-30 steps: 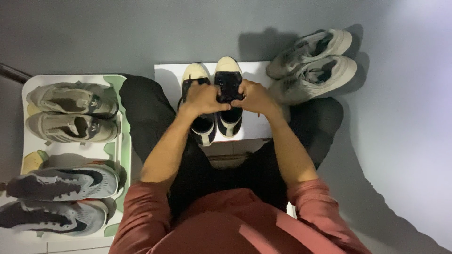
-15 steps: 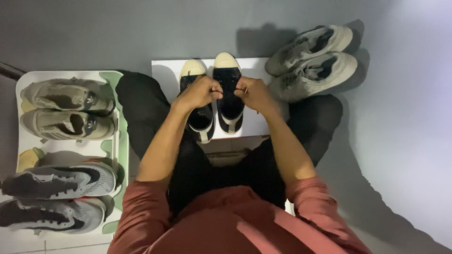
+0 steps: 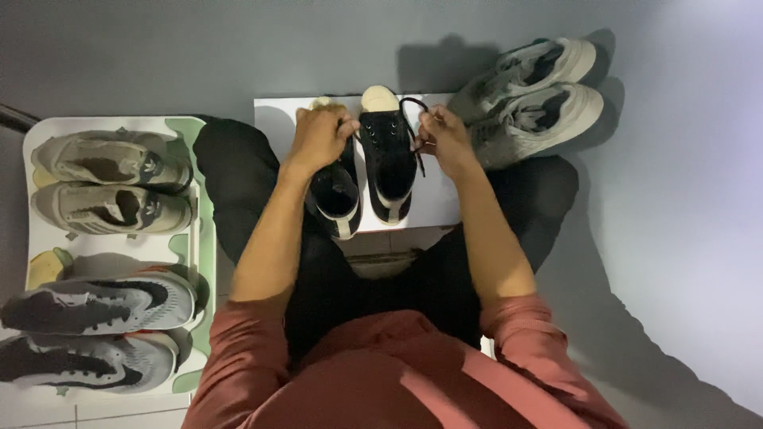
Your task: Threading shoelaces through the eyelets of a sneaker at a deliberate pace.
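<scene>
While both hands work at its laces, one black sneaker with a cream toe cap (image 3: 387, 155) stands on a white board (image 3: 439, 202) in front of the seated person's knees, toe pointing away. The left hand (image 3: 319, 140) is closed around a lace end at the shoe's left side, and the right hand (image 3: 445, 141) pinches a black lace (image 3: 413, 107) that loops up beside the toe cap. A second black sneaker (image 3: 335, 191) of the same kind sits just beside the first, partly under the left hand, making two on the board. To the right, touching the board's far corner, lie two grey sneakers (image 3: 536, 91) side by side on the grey floor (image 3: 675, 238). To the left, a white and green mat (image 3: 191, 246) carries four more shoes: two beige knit sneakers (image 3: 107, 183) at the far end and two grey and black running shoes (image 3: 95, 330) nearer the person. That gives eight shoes in four pairs. The person wears black trousers and a dusty red top.
</scene>
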